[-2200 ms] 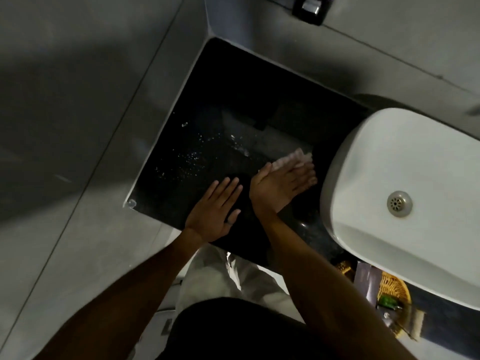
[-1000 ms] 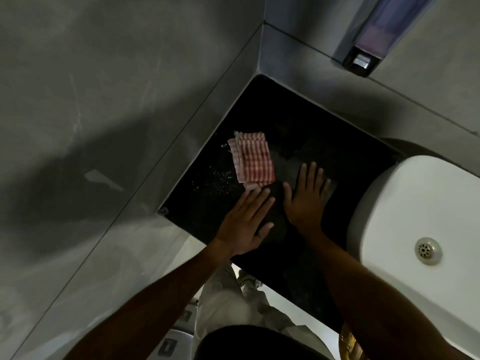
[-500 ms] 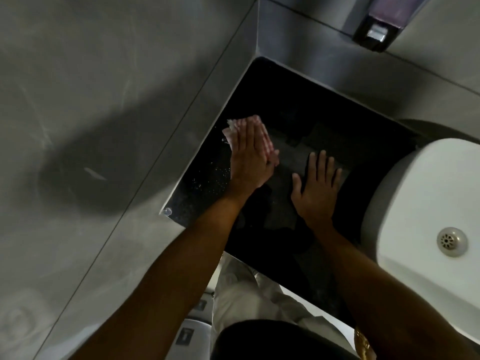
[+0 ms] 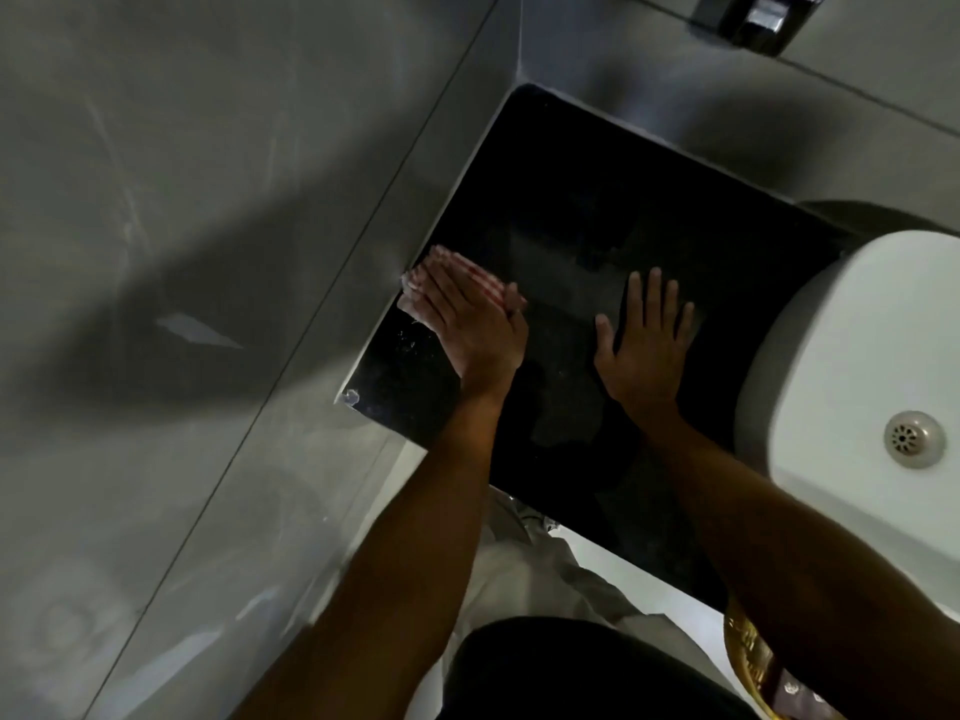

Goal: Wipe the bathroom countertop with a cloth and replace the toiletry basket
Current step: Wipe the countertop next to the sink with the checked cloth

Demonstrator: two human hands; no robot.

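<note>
I see both forearms stretched forward over the black countertop [image 4: 597, 210]. My left hand [image 4: 467, 324] lies flat, fingers together, at the countertop's left edge — palm down. My right hand [image 4: 641, 350] rests flat near its middle, fingers spread.

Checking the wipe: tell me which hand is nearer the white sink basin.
Right. The right hand lies flat on the black countertop just beside the basin; the left hand presses the checked cloth by the far wall.
</note>
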